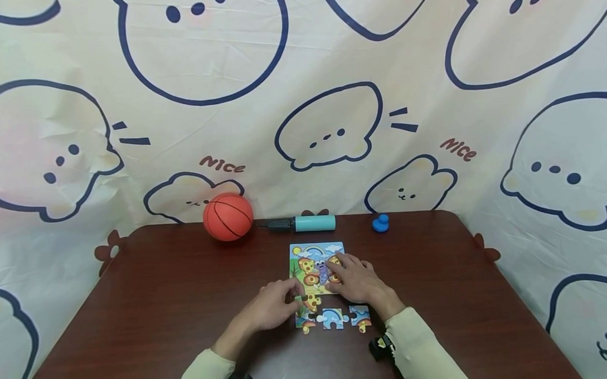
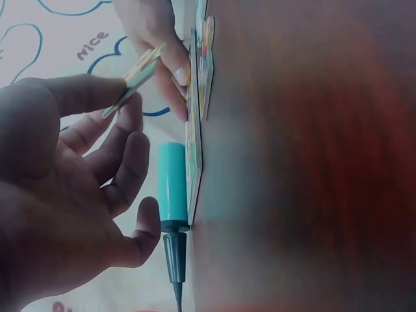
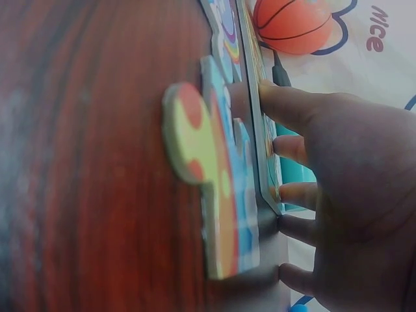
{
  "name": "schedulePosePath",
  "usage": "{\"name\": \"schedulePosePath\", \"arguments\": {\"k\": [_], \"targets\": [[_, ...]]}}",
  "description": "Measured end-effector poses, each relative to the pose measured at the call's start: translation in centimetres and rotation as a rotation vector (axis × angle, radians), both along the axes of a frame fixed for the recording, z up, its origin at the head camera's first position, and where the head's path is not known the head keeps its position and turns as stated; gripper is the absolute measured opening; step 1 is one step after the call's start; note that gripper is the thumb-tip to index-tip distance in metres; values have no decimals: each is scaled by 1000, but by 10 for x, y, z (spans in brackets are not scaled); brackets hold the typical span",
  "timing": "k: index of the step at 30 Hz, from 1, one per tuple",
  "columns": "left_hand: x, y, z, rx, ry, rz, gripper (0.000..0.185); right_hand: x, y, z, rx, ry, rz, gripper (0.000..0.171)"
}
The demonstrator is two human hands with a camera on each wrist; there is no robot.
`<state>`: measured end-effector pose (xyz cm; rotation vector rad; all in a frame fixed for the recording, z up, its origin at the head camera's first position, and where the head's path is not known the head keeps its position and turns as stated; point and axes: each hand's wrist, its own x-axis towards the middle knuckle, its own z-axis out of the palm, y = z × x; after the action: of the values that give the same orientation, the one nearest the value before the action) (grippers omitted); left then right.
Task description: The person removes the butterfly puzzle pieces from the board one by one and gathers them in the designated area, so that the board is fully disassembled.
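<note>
A square picture puzzle (image 1: 315, 250) with a butterfly, a rainbow and a sun lies on the table. My left hand (image 1: 274, 303) is at its lower left corner. In the left wrist view, that hand (image 2: 78, 169) pinches a thin jigsaw piece (image 2: 138, 77) between thumb and fingers, raised off the table. My right hand (image 1: 359, 279) rests on the right side of the puzzle, with fingertips touching its surface; the right wrist view shows those fingers spread. Below the puzzle lie loose pieces, among them a blue rainbow piece (image 1: 332, 319) and a right-hand piece (image 1: 360, 314).
On the dark brown table (image 1: 187, 305), an orange-red basketball (image 1: 228, 217) stands at the back left. Beside it lies a turquoise and black hand pump (image 1: 315, 223). A small blue rubber duck (image 1: 380, 223) sits at the back right. Behind hangs a cartoon-printed cloth (image 1: 251, 130).
</note>
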<state>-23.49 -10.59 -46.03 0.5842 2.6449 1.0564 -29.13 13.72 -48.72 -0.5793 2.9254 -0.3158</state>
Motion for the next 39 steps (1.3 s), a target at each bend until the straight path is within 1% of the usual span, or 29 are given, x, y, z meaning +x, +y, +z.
{"name": "schedulePosePath", "arguments": {"k": [2, 6, 12, 15, 18, 22, 27, 31, 33, 36, 39], "targets": [[4, 0, -1, -17, 0, -32, 10, 0, 0, 0, -6, 0, 4, 63], [13, 1, -2, -47, 1, -75, 8, -1, 1, 0, -8, 0, 14, 63], [22, 0, -4, -82, 3, -113, 14, -2, 1, 1, 6, -3, 22, 63], [26, 0, -4, -103, 22, -119, 15, -3, 2, 1, 5, -5, 21, 63], [31, 1, -4, -135, 67, -119, 16, -4, 2, 0, 1, -7, 21, 63], [39, 3, -4, -189, 123, -101, 17, -3, 2, 0, -8, -11, 21, 63], [46, 5, -4, -248, 162, -92, 15, -1, 1, -1, -17, -12, 15, 62], [47, 4, -5, -258, 165, -93, 15, -1, 1, -1, -21, -12, 13, 62], [45, 4, -5, -249, 153, -91, 15, 0, 0, 0, -19, -14, 11, 62], [41, 3, -6, -234, 140, -75, 15, 0, 0, 1, -18, -16, 8, 62], [34, 4, -7, -207, 131, -44, 13, 1, 1, 1, -26, -17, 9, 62]]}}
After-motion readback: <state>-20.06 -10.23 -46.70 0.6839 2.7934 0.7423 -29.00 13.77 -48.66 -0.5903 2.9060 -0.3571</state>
